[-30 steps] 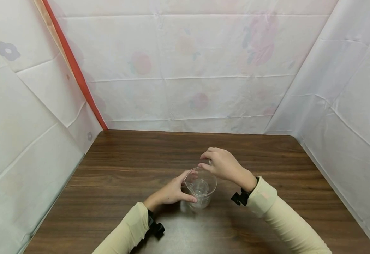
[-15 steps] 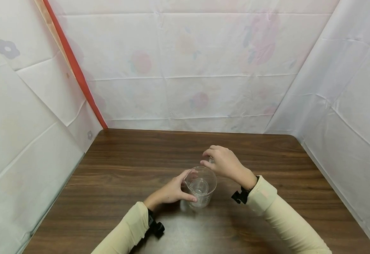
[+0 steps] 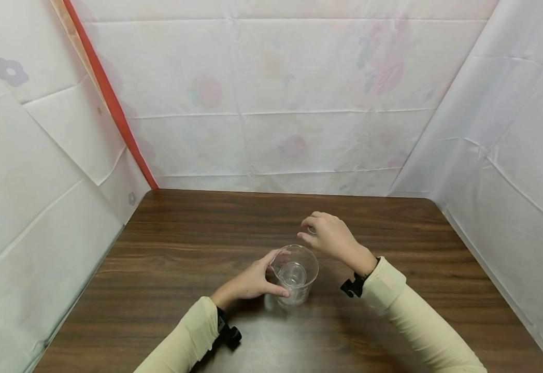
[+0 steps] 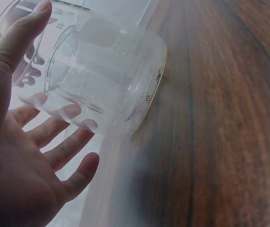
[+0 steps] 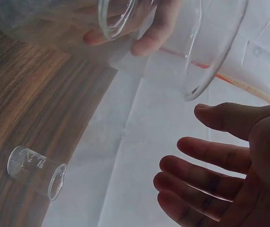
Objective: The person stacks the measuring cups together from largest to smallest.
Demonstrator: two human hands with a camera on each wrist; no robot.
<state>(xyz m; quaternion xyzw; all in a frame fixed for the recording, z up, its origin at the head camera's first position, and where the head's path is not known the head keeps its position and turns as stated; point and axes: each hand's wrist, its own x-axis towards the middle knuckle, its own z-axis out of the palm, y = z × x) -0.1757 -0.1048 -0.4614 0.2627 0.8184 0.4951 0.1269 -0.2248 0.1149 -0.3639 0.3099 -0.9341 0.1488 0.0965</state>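
A large clear beaker stands upright on the table, held at its left side by my left hand, thumb in front and fingers behind. A smaller beaker sits inside it. My right hand hovers just beyond the large beaker's rim at the right. In the right wrist view its fingers are spread and relaxed, with nothing between them. Farther back, a small graduated beaker stands upright on the table. In the head view my right hand mostly hides it, with part of its rim showing between thumb and fingers.
The dark wood-grain table has white printed sheets hanging behind it and along both sides. A red strip runs down the back left corner. Black camera mounts sit on both wrists.
My right hand has drawn slightly away from the large beaker's rim, back and to the right. The left hand and the large beaker stay in place.
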